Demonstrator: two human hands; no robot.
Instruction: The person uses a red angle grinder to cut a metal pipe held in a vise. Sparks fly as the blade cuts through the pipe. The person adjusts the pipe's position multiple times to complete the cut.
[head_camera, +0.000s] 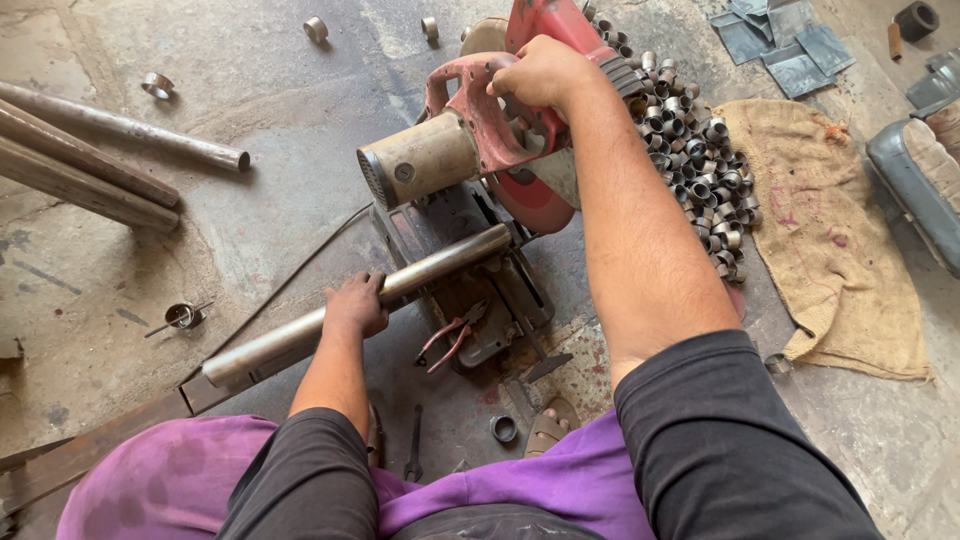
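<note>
The left hand (355, 305) is wrapped around a steel pipe (360, 305) lying across the bed of a red chop saw (480, 140); the right hand (540, 75) is clamped on the saw's handle, blade raised just above the pipe. Best to press the pipe flat against the fence, fingers well clear of the blade line — lower steadily, not jerkily. A pile of cut rings (695, 150) lies beside the saw, and pliers (450, 335) rest on its base.

My right hand (540, 75) covers the saw's red handle (480, 110), and the blade (535, 195) is half hidden behind my forearm. The long pipe (350, 310) passes under my left fingers (360, 295). The rods (80, 160) on the floor run off the left edge.
</note>
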